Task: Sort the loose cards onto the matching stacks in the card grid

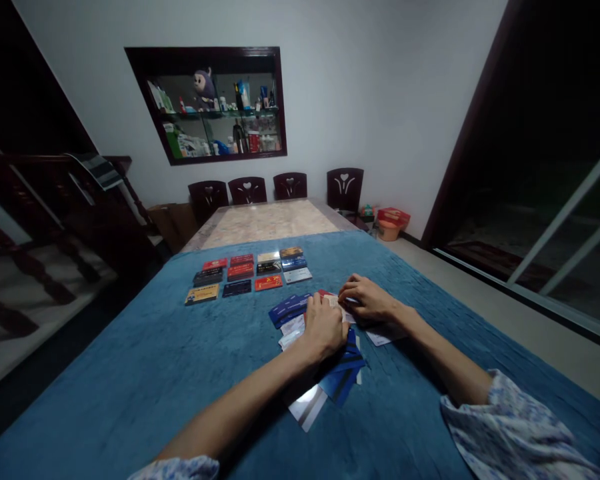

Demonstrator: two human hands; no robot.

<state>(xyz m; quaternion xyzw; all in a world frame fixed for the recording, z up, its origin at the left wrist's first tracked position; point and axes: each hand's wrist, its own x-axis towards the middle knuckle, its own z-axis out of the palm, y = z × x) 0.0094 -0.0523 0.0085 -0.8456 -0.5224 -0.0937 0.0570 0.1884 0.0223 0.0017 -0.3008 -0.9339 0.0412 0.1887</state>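
Note:
A loose, fanned pile of plastic cards lies on the blue cloth under my hands. My left hand (325, 328) rests over the middle of the pile, its fingers bent around a pale card with red (334, 301). At that card's right side, my right hand (365, 298) has its fingers curled in a pinch on the edge; the fingertips are partly hidden. Blue cards (291, 309) fan out at the pile's far left, and more blue cards (341, 379) spread nearer me. A silver card (307, 405) sticks out at the front. One white card (384, 334) lies beneath my right wrist.
Beyond the pile, small card stacks stand in rows, including a yellow stack (202, 294), a dark blue one (237, 287) and a red one (269, 283). The blue cloth (145, 373) covers the table's near part. Chairs (345, 190) line the far end.

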